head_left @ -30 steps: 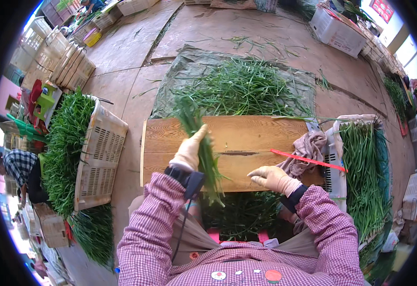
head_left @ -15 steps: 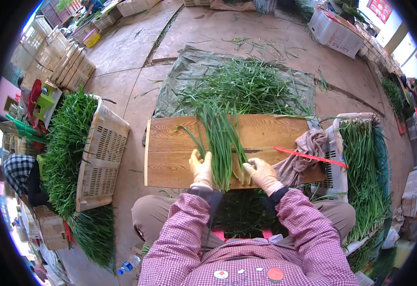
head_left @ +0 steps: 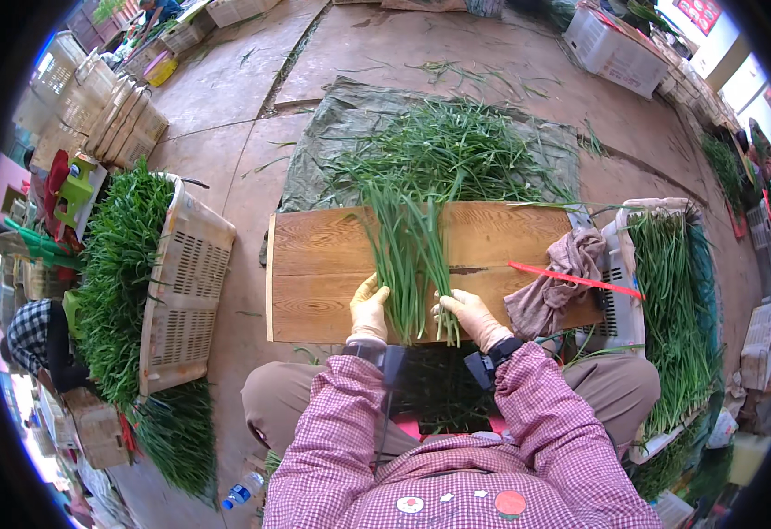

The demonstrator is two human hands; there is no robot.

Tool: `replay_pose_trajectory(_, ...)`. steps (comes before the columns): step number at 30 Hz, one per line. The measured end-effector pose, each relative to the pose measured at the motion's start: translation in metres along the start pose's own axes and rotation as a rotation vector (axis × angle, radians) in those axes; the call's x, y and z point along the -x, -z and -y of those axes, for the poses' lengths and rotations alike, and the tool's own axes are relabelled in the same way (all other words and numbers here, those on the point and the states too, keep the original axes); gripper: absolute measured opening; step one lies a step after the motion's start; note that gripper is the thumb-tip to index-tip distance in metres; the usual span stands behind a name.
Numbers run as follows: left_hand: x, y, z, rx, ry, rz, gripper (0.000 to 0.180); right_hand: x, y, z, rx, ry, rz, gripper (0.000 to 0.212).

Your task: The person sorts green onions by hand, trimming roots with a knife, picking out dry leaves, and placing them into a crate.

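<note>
Though heaped past the rim, pale left crate [head_left: 190,291]: filled with dark green leaves [head_left: 121,282], well out beyond the left hand [head_left: 368,313].
Pale right crate [head_left: 630,326]: filled with long green stalks [head_left: 672,309] laid lengthwise, beyond the right hand [head_left: 475,317] and crumpled cloth [head_left: 566,273].
Yellow tub [head_left: 160,69]: far ahead and to the left of the left hand, too small to tell contents.
White crate [head_left: 613,57]: far ahead and to the right of the right hand.
Green bunch [head_left: 399,256]: lying across the wooden board [head_left: 315,256] between both hands, pointing tips away; long, narrow, flat-leaved, deep green, paler at the near ends, loosely fanned, with a slimmer group apart on the right.
Left hand: gloved, cupped against the left edge of the green bunch, slightly parted at the thumb; cannot tell whether gripping.
Right hand: gloved, curled narrowly around the slimmer group near the pale ends.
</note>
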State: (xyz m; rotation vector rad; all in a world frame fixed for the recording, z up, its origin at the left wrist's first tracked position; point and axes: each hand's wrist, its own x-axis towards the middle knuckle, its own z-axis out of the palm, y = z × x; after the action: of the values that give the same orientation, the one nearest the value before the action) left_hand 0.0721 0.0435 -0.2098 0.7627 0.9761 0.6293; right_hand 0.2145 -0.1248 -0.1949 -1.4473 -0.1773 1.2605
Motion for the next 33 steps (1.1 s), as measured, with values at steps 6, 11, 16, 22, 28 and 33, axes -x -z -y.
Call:
replay_pose_trajectory(6, -0.001, 0.002, 0.001, -0.131, -0.027, 0.015, 0.038, 0.031, -0.011, 0.029, 0.833, 0.071, -0.288, 0.045)
replay_pose_trajectory(11, 0.004, -0.008, 0.006, -0.179, -0.146, 0.053, 0.04, 0.011, -0.034, 0.018, 0.886, 0.113, -0.324, 0.037)
replay_pose_trajectory(16, -0.004, -0.002, 0.005, -0.112, -0.075, 0.101, 0.043, -0.024, -0.052, 0.012, 0.687, 0.231, -0.197, 0.035)
replay_pose_trajectory(22, -0.004, 0.002, 0.002, -0.107, -0.032, 0.062, 0.042, 0.0, -0.043, 0.024, 0.847, 0.295, -0.413, 0.03)
replay_pose_trajectory(28, -0.005, -0.001, 0.003, -0.12, -0.057, 0.109, 0.038, 0.036, -0.075, 0.025, 0.962, 0.29, -0.246, 0.029)
replay_pose_trajectory(33, -0.008, -0.002, 0.009, -0.105, -0.068, 0.149, 0.039, 0.009, -0.059, 0.009, 1.042, 0.224, -0.303, 0.027)
